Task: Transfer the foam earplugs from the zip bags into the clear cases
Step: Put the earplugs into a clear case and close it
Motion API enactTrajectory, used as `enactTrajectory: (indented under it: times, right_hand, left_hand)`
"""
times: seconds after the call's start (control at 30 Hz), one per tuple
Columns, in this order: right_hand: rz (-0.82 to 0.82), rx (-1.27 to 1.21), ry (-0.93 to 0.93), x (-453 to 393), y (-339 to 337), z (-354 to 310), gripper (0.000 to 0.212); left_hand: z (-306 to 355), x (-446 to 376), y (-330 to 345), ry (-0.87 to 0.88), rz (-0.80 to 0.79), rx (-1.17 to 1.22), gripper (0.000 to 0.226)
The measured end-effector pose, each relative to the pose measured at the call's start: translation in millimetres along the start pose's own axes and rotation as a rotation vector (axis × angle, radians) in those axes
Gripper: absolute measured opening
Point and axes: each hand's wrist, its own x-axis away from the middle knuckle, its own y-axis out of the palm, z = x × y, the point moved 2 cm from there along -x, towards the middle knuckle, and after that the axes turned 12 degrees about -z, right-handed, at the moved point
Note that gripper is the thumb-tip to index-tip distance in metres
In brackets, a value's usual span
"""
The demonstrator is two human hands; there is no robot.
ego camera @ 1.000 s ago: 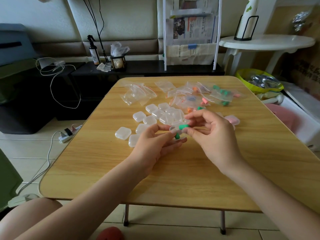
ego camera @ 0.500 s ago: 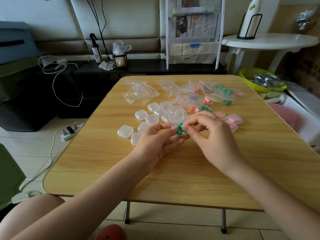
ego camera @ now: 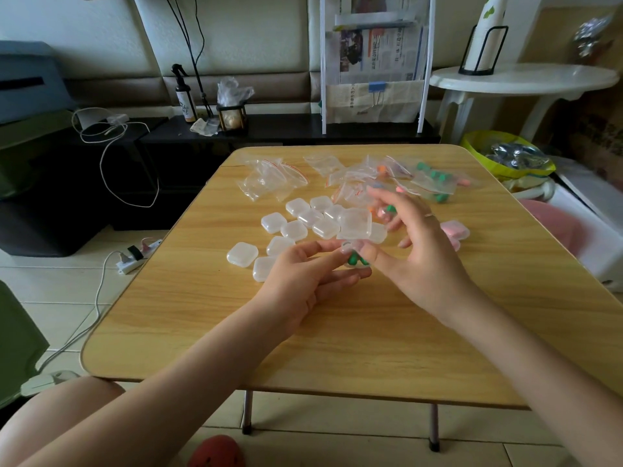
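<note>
My left hand (ego camera: 303,274) holds a small clear case (ego camera: 352,252) with green foam earplugs (ego camera: 354,259) in it, just above the wooden table (ego camera: 236,332). Its lid (ego camera: 354,224) appears to stand open. My right hand (ego camera: 418,257) is beside it with fingers spread and blurred, the thumb resting against the case. Several empty clear cases (ego camera: 296,229) lie behind my hands. Empty zip bags (ego camera: 269,178) lie at the far left. Zip bags with green, orange and pink earplugs (ego camera: 433,180) lie at the far right. Pink filled cases (ego camera: 455,229) sit right of my right hand.
A newspaper rack (ego camera: 374,69) stands behind the table. A white round table (ego camera: 526,80) and a yellow bowl (ego camera: 478,146) are at the right. On the floor at the left lie a power strip (ego camera: 135,257) and a white cable (ego camera: 111,163).
My right hand has let go of the green earplug, which now sits in the case, and its fingers have spread upward. My left hand keeps the case.
</note>
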Motion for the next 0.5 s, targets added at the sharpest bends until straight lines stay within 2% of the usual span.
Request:
enactTrajectory:
  times: [0.07,0.1,0.2,0.33,0.5]
  right_hand:
    - [-0.107,-0.050,0.056,-0.9,0.3,1.7,0.072]
    - [-0.128,-0.055,0.059,-0.6,0.3,1.8,0.074]
    - [-0.107,-0.072,0.023,0.6,-0.7,0.9,0.060]
    - [-0.195,-0.044,0.015,1.1,4.2,1.5,0.049]
    - [0.005,0.079,-0.015,0.6,1.5,5.7,0.026]
  left_hand:
    - [0.0,-0.4,0.1,-0.011,-0.009,-0.018,0.027]
    - [0.0,-0.8,-0.1,-0.016,-0.008,-0.015,0.026]
    - [-0.4,-2.5,-0.4,-0.029,-0.002,0.035,0.028]
    - [0.8,-2.7,-1.4,-0.029,-0.024,0.091,0.033]
    - [-0.6,-1.9,0.4,-0.046,-0.062,0.032,0.026]
